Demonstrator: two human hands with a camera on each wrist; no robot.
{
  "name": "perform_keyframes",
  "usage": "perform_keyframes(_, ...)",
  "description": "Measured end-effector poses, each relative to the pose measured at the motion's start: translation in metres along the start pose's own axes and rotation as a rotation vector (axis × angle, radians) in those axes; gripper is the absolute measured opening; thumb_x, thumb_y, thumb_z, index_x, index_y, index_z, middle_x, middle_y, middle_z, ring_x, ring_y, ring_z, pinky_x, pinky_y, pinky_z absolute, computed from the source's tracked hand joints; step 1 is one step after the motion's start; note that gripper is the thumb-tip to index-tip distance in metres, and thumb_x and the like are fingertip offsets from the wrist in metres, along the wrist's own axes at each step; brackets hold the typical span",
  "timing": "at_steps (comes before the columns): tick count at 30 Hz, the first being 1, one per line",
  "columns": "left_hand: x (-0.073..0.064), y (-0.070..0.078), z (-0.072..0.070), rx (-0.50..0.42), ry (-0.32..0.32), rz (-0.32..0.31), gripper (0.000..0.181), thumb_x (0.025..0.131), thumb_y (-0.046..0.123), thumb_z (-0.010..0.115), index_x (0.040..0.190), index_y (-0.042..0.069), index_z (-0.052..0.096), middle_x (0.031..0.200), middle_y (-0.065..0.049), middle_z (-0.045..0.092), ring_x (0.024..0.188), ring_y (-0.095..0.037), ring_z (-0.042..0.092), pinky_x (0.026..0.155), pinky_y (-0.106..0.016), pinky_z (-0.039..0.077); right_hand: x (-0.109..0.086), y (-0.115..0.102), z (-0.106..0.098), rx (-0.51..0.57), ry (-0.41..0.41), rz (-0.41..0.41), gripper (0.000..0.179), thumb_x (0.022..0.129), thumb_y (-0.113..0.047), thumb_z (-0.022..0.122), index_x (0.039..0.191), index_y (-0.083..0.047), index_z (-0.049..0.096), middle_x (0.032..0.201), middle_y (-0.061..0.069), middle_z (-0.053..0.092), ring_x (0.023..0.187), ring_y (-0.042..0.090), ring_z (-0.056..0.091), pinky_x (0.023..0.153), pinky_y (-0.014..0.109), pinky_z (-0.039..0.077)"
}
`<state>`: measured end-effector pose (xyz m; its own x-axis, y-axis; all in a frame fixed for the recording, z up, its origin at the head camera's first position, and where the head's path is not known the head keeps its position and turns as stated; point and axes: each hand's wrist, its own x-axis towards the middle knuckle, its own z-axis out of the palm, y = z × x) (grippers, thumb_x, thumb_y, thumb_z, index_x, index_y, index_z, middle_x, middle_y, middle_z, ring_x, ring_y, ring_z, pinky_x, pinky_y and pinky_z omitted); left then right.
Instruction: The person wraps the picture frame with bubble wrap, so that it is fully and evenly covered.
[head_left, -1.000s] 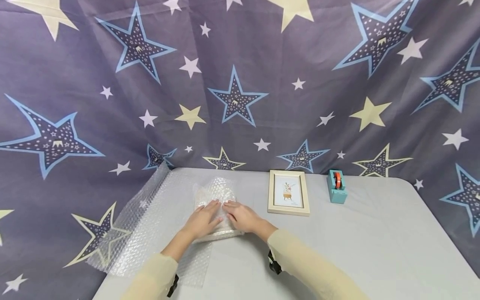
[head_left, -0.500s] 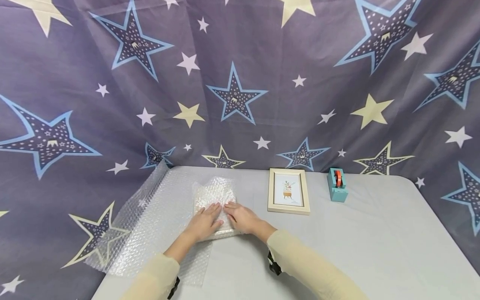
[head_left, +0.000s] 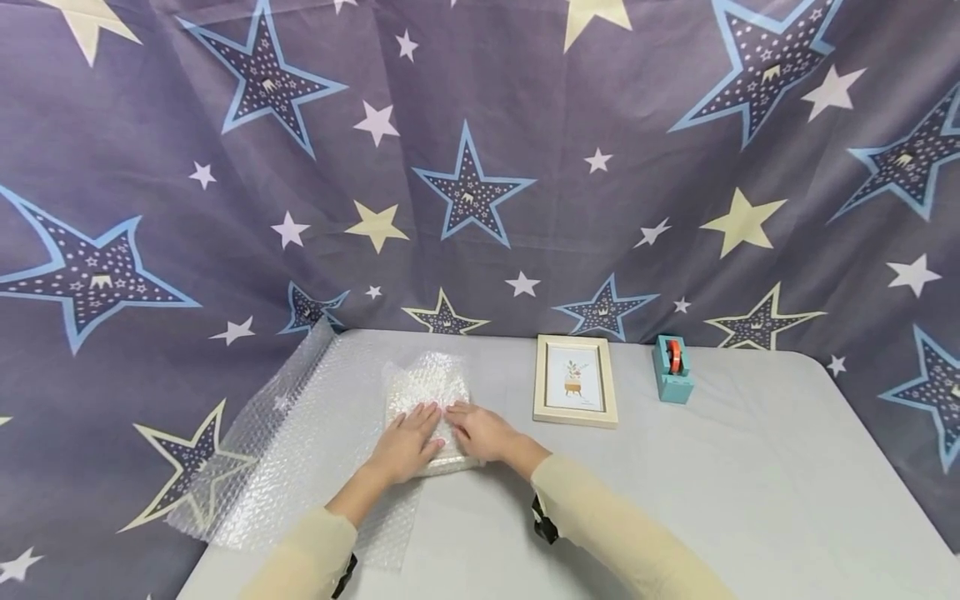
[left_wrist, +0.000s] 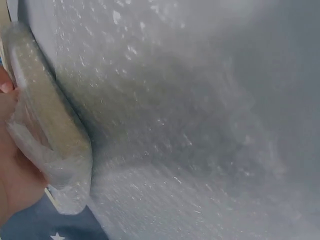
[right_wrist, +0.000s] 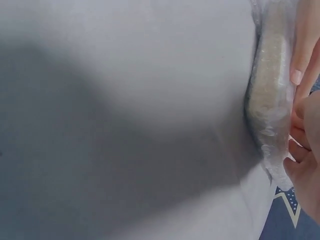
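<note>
A flat rectangular packet [head_left: 427, 383] wrapped in bubble wrap lies on the table in the head view, with a cream edge showing through the plastic in the left wrist view [left_wrist: 55, 115]. My left hand [head_left: 405, 442] rests on its top from the left, fingers extended. From the right, my right hand [head_left: 483, 433] lies on it too, with its fingertips close to those of the left. A loose bubble wrap sheet [head_left: 300, 450] spreads out to the left of the packet. Part of the packet's top is hidden by both hands.
A cream picture frame [head_left: 538, 404] with a plant picture lies right of the packet. Farther right stands a teal tape dispenser [head_left: 673, 387] with an orange roll. The sheet's left part hangs past the table edge, before a star-patterned curtain [head_left: 555, 208].
Both hands stay on the packet with hardly any movement; the fingers have drawn slightly toward the near side. The view has shifted a little.
</note>
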<state>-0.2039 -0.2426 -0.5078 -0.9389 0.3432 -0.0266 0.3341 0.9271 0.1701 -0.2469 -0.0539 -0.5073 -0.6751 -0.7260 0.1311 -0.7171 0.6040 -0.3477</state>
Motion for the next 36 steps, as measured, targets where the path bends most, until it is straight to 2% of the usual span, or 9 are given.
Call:
perform_keyframes(3, -0.003, 0.0, -0.006, 0.017, 0.0, -0.008, 0.06, 0.099, 0.038, 0.048, 0.146, 0.004, 0.038, 0.155, -0.013, 0.036, 0.145, -0.035, 0.032, 0.117, -0.059, 0.027, 0.001, -0.003, -0.007, 0.042, -0.004, -0.012, 0.04, 0.096, -0.015, 0.054, 0.133, -0.001, 0.055, 0.141, 0.015, 0.054, 0.134, 0.031, 0.049, 0.115, 0.043, 0.038)
perform_keyframes(6, 0.0, 0.001, -0.014, -0.008, 0.019, -0.012, 0.061, 0.097, 0.036, 0.052, 0.145, 0.0, 0.039, 0.153, -0.017, 0.039, 0.144, -0.037, 0.034, 0.115, -0.06, 0.029, 0.001, -0.001, -0.015, 0.074, 0.01, -0.01, 0.039, 0.095, -0.015, 0.055, 0.131, -0.001, 0.057, 0.138, 0.015, 0.057, 0.131, 0.031, 0.052, 0.114, 0.042, 0.04)
perform_keyframes(14, -0.002, -0.015, -0.034, -0.107, 0.029, -0.116, 0.06, 0.099, 0.037, 0.048, 0.143, -0.002, 0.04, 0.153, -0.021, 0.036, 0.144, -0.038, 0.03, 0.116, -0.058, 0.028, -0.002, 0.013, -0.027, 0.134, 0.062, 0.049, 0.037, 0.095, -0.013, 0.055, 0.129, 0.001, 0.057, 0.133, 0.016, 0.061, 0.128, 0.03, 0.055, 0.112, 0.041, 0.042)
perform_keyframes(18, -0.008, -0.028, -0.036, -0.19, 0.043, -0.231, 0.064, 0.099, 0.038, 0.047, 0.144, -0.006, 0.036, 0.153, -0.025, 0.033, 0.144, -0.041, 0.03, 0.118, -0.056, 0.026, -0.009, 0.02, -0.024, 0.206, 0.071, 0.116, 0.038, 0.095, -0.013, 0.054, 0.129, 0.003, 0.056, 0.131, 0.019, 0.061, 0.126, 0.034, 0.057, 0.11, 0.043, 0.044)
perform_keyframes(21, -0.012, -0.035, -0.034, -0.329, 0.04, -0.351, 0.065, 0.099, 0.037, 0.046, 0.145, -0.007, 0.033, 0.152, -0.028, 0.033, 0.142, -0.044, 0.031, 0.118, -0.057, 0.026, -0.013, 0.024, -0.018, 0.284, 0.088, 0.183, 0.038, 0.095, -0.014, 0.055, 0.129, 0.003, 0.057, 0.128, 0.02, 0.063, 0.117, 0.033, 0.062, 0.103, 0.044, 0.05)
perform_keyframes(24, -0.014, -0.043, -0.029, -0.456, 0.049, -0.457, 0.063, 0.099, 0.034, 0.045, 0.144, -0.008, 0.033, 0.148, -0.031, 0.038, 0.137, -0.047, 0.037, 0.114, -0.059, 0.031, -0.012, 0.026, -0.008, 0.351, 0.108, 0.255, 0.037, 0.095, -0.014, 0.055, 0.128, 0.002, 0.058, 0.123, 0.019, 0.066, 0.108, 0.031, 0.066, 0.094, 0.041, 0.055)
perform_keyframes(30, -0.012, -0.054, -0.019, -0.646, 0.147, -0.589, 0.055, 0.097, 0.027, 0.05, 0.135, -0.011, 0.044, 0.129, -0.033, 0.056, 0.117, -0.044, 0.057, 0.098, -0.05, 0.051, -0.004, 0.023, 0.003, 0.549, 0.16, 0.449, 0.034, 0.093, -0.014, 0.058, 0.122, 0.003, 0.061, 0.113, 0.018, 0.069, 0.105, 0.03, 0.067, 0.089, 0.038, 0.057)
perform_keyframes(33, -0.01, -0.055, -0.017, -0.754, 0.178, -0.658, 0.049, 0.096, 0.026, 0.053, 0.13, -0.009, 0.052, 0.124, -0.03, 0.06, 0.109, -0.04, 0.063, 0.089, -0.042, 0.056, 0.0, 0.02, 0.004, 0.645, 0.184, 0.552, 0.033, 0.093, -0.016, 0.06, 0.121, 0.002, 0.062, 0.112, 0.018, 0.069, 0.103, 0.029, 0.066, 0.086, 0.036, 0.058)
perform_keyframes(36, -0.009, -0.056, -0.015, -0.811, 0.207, -0.71, 0.044, 0.094, 0.024, 0.056, 0.124, -0.008, 0.057, 0.121, -0.029, 0.062, 0.103, -0.036, 0.066, 0.083, -0.037, 0.058, 0.003, 0.018, 0.005, 0.671, 0.191, 0.615, 0.032, 0.093, -0.018, 0.061, 0.119, 0.001, 0.064, 0.11, 0.015, 0.069, 0.099, 0.025, 0.066, 0.083, 0.033, 0.058)
